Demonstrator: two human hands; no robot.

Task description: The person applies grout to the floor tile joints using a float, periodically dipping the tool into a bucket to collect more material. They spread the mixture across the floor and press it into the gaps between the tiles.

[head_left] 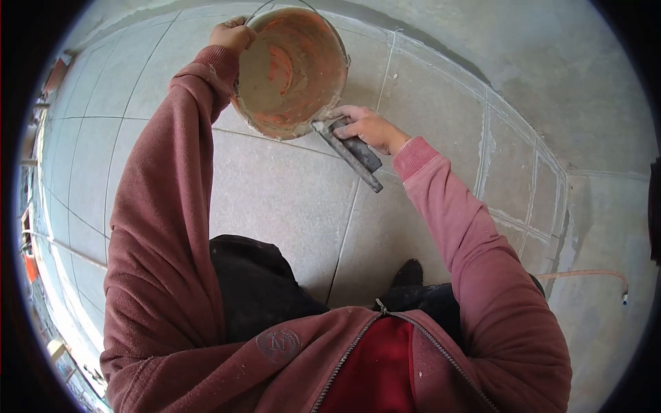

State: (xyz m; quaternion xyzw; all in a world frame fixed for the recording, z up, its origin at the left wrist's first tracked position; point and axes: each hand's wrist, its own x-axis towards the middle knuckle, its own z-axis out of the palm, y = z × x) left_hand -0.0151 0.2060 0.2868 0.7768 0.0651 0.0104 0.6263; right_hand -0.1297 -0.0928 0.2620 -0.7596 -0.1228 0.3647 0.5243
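An orange bucket (pixel 292 72), its inside coated with greyish residue, is tilted so that its mouth faces me. My left hand (pixel 233 34) is closed at the bucket's upper left rim, by the wire handle. My right hand (pixel 365 128) grips a dark, flat-edged float (pixel 359 153), one end of which meets the lower right rim of the bucket. Smears of grey material cover the fingers of my right hand. Whether anything lies at the very bottom of the bucket is hard to make out.
Large grey floor tiles (pixel 275 199) with pale joint lines surround the bucket. A bare wall (pixel 551 76) curves along the top and right. A thin tube (pixel 585 272) sticks out at the right. My shoe (pixel 409 273) stands below. Clutter lines the far left edge.
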